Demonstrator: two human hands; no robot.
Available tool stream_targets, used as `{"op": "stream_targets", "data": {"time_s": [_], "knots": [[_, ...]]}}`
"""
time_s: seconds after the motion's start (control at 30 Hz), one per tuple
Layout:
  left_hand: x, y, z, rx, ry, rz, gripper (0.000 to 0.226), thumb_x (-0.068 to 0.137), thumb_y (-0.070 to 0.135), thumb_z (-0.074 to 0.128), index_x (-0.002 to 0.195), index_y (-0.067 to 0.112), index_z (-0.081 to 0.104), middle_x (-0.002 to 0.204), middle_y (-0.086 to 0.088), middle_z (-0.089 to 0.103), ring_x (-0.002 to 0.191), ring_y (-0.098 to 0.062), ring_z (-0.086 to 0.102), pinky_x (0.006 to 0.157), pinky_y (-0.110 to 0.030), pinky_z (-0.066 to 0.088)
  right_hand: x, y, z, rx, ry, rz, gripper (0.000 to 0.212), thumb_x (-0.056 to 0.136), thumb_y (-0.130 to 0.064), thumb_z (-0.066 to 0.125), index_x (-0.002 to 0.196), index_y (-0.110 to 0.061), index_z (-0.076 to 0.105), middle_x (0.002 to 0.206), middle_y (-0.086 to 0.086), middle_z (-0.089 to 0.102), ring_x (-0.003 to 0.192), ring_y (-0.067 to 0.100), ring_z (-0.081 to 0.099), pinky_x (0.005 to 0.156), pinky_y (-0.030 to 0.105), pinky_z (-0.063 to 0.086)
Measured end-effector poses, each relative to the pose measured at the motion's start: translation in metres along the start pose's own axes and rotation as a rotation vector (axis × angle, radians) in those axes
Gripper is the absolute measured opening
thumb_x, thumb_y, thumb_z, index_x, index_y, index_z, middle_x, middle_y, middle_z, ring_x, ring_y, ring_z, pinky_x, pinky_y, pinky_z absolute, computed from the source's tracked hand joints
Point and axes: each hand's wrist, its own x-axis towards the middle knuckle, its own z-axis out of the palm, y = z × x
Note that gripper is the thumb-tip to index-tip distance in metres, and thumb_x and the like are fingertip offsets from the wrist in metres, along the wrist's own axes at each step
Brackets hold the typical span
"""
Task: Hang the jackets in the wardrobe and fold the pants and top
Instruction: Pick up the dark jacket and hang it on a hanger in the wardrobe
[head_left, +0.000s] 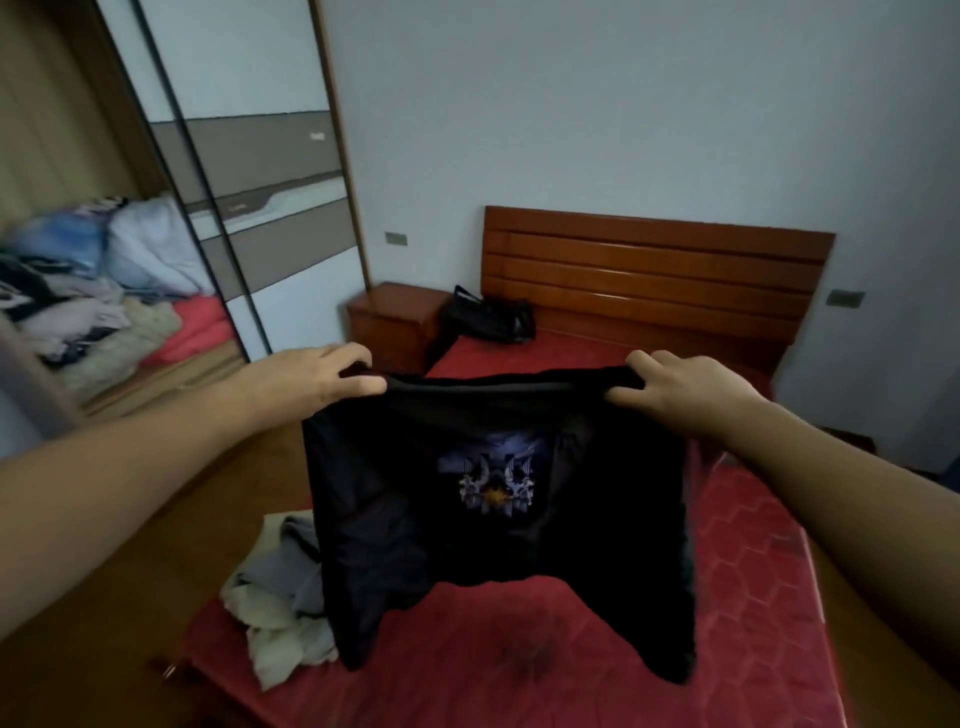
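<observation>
Holds a black top (493, 519) up in the air, spread wide between both hands and not yet folded. Pinches one corner of its upper edge with the left hand (317, 382), fingers curled over the cloth and thumb beneath; grips the other corner the same way with the right hand (691, 395). Hangs limp and thin below the hands, soft and matt, probably a knit, with a small pale blue and white print in the middle and two uneven flaps at the bottom edge, low over the mattress. Judging by this: folding of the top barely begun, with laying it flat the likely next need. Below the left hand, a crumpled pile of clothes (280, 597), grey and cream, rumpled, at the mattress corner, unfolded; probably pants or jackets left to do, though cannot tell which. Beneath both hands, a red mattress (753, 561), quilted in hexagons, faintly shiny. Beyond the hands, a slumped black bag (493, 314) in front of a reddish wooden headboard (654, 270) of glossy horizontal slats; beyond the left hand, a matching boxy nightstand (397, 322). Farther off on the left hand's side, a tall wardrobe (270, 218) with sliding panels in white and grey-brown, thin dark frames, and a heap of mixed clothes (88, 291) there, inside it or mirrored, cannot tell. No jacket seen hanging anywhere.
</observation>
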Motion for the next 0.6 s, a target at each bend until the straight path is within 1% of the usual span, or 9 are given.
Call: {"op": "stream_targets", "data": {"time_s": [0.03,0.07,0.1,0.17,0.2,0.27,0.37,0.47,0.6], "knots": [[-0.009,-0.001,0.000,0.023,-0.057,-0.007,0.049,0.102,0.051,0.043,0.147,0.033,0.044,0.145,0.001,0.049,0.121,-0.022,0.057,0.091,-0.041,0.052,0.007,-0.002,-0.005,0.006,0.011,0.000,0.057,0.099,-0.022,0.051,0.146,-0.041,0.023,0.131,0.011,0.037,0.107,0.030,0.051,0.063,0.036,0.047],[-0.018,-0.003,0.001,0.039,-0.101,-0.005,0.069,0.093,0.077,0.030,0.148,0.036,0.042,0.148,0.008,0.047,0.131,-0.016,0.050,0.106,-0.041,0.044,0.014,-0.003,-0.010,0.008,0.021,-0.004,0.056,0.099,-0.023,0.051,0.146,-0.041,0.025,0.129,0.011,0.038,0.106,0.030,0.052,0.066,0.036,0.046],[-0.027,-0.005,0.001,-0.021,-0.127,-0.058,0.078,0.087,0.085,0.026,0.148,0.038,0.042,0.149,0.011,0.046,0.135,-0.014,0.046,0.112,-0.041,0.038,0.021,-0.006,-0.015,0.009,0.030,-0.013,0.054,0.100,-0.025,0.051,0.146,-0.040,0.028,0.128,0.011,0.039,0.105,0.030,0.052,0.068,0.036,0.045],[-0.048,-0.008,-0.005,-0.076,-0.121,-0.212,0.056,0.097,0.066,0.039,0.143,0.034,0.048,0.145,0.008,0.047,0.132,-0.016,0.047,0.107,-0.039,0.043,0.037,-0.013,-0.029,0.011,0.045,-0.020,0.045,0.100,-0.027,0.050,0.142,-0.038,0.040,0.127,0.010,0.041,0.107,0.030,0.052,0.069,0.036,0.041],[-0.058,-0.009,-0.008,-0.025,-0.106,-0.265,0.041,0.097,0.049,0.051,0.133,0.031,0.054,0.137,0.004,0.051,0.124,-0.019,0.051,0.091,-0.038,0.050,0.046,-0.019,-0.038,0.020,0.054,-0.012,0.039,0.100,-0.028,0.050,0.138,-0.036,0.048,0.125,0.009,0.042,0.108,0.030,0.052,0.070,0.036,0.040],[-0.075,-0.009,-0.018,0.023,-0.188,-0.392,0.018,0.087,0.023,0.063,0.104,0.025,0.062,0.110,0.000,0.052,0.102,-0.024,0.055,0.061,-0.035,0.041,0.066,-0.034,-0.054,0.066,0.069,0.020,0.032,0.100,-0.025,0.051,0.130,-0.031,0.058,0.122,0.007,0.043,0.110,0.030,0.051,0.071,0.037,0.042],[-0.095,-0.002,-0.036,-0.151,-0.172,-0.731,0.014,0.085,0.011,0.058,0.089,0.024,0.061,0.085,0.009,0.039,0.095,-0.028,0.054,0.070,-0.036,0.044,0.096,-0.065,-0.083,0.205,0.095,0.087,0.031,0.100,-0.022,0.050,0.129,-0.028,0.059,0.119,0.009,0.045,0.111,0.033,0.052,0.071,0.041,0.043],[-0.125,-0.010,-0.046,-0.153,-0.146,-0.972,0.017,0.086,0.007,0.052,0.079,0.022,0.056,0.087,0.002,0.043,0.090,-0.028,0.054,0.067,-0.036,0.046,0.124,-0.097,-0.119,0.341,0.133,0.101,0.030,0.098,-0.019,0.052,0.127,-0.026,0.057,0.119,0.010,0.045,0.113,0.036,0.052,0.071,0.045,0.047],[-0.184,-0.037,-0.060,-0.122,-0.110,-1.131,0.027,0.093,0.013,0.046,0.069,0.024,0.049,0.087,0.000,0.047,0.084,-0.028,0.054,0.069,-0.038,0.050,0.161,-0.138,-0.174,0.477,0.141,0.096,0.040,0.092,-0.022,0.055,0.130,-0.032,0.053,0.127,0.010,0.044,0.118,0.036,0.051,0.075,0.046,0.048]]}}
